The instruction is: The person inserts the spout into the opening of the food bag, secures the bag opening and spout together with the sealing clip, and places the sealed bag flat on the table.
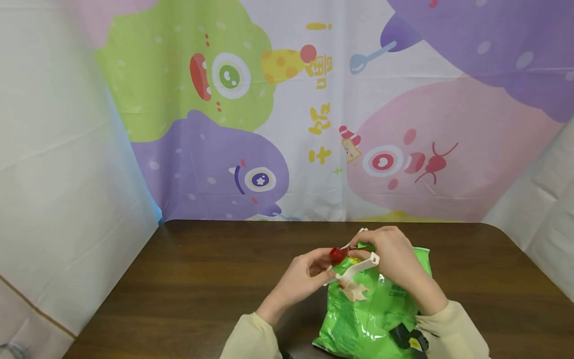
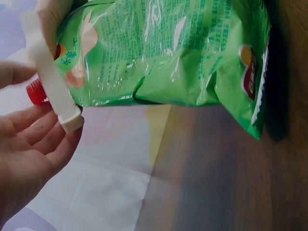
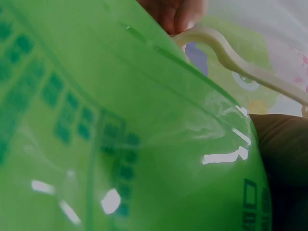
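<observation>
A shiny green snack bag (image 1: 372,311) with printed text leans up from the table, its top end between both hands. At that end is a white bag clip (image 1: 358,268) with a red threaded part (image 1: 337,256) on it. My left hand (image 1: 305,274) holds the clip, thumb and fingers around the red part; in the left wrist view its fingertips touch the clip's squared end (image 2: 70,119). My right hand (image 1: 394,254) pinches the bag's top edge beside the clip. In the right wrist view the bag hides most of that hand.
The dark wooden table (image 1: 202,279) stretches out to the left and right of the bag. A cartoon-printed curtain (image 1: 314,189) hangs behind its far edge, and pale cloth (image 1: 67,174) walls the left side. A black wrist device (image 1: 410,339) sits at my right cuff, in front of the bag.
</observation>
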A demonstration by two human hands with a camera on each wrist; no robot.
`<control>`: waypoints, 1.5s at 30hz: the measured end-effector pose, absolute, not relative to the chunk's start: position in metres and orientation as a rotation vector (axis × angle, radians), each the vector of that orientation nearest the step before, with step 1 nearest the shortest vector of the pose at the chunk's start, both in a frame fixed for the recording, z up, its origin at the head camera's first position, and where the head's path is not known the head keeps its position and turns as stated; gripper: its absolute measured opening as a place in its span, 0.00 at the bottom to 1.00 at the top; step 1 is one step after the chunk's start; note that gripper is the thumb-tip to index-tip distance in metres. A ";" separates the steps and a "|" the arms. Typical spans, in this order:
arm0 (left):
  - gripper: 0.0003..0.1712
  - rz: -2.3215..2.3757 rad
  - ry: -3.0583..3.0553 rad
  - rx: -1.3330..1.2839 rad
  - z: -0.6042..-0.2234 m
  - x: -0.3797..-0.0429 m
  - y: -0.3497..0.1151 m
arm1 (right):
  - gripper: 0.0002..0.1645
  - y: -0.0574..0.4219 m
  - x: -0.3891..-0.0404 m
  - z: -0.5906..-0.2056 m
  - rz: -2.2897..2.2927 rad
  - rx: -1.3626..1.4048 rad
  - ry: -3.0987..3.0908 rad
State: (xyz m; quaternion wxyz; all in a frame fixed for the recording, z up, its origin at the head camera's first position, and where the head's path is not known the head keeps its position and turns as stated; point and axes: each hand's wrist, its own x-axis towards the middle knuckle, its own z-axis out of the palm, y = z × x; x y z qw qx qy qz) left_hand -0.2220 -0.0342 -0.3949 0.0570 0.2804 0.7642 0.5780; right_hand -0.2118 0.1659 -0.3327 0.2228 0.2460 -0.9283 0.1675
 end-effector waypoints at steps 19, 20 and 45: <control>0.22 1.829 2.255 0.773 -0.374 -0.211 -0.037 | 0.28 0.162 -0.209 -0.333 0.612 0.550 -2.601; 0.22 1.836 2.239 0.772 -0.374 -0.211 -0.038 | 0.28 0.162 -0.208 -0.333 0.582 0.562 -2.606; 0.20 1.847 2.323 0.724 -0.377 -0.209 -0.034 | 0.19 0.176 -0.217 -0.323 1.052 0.517 -2.704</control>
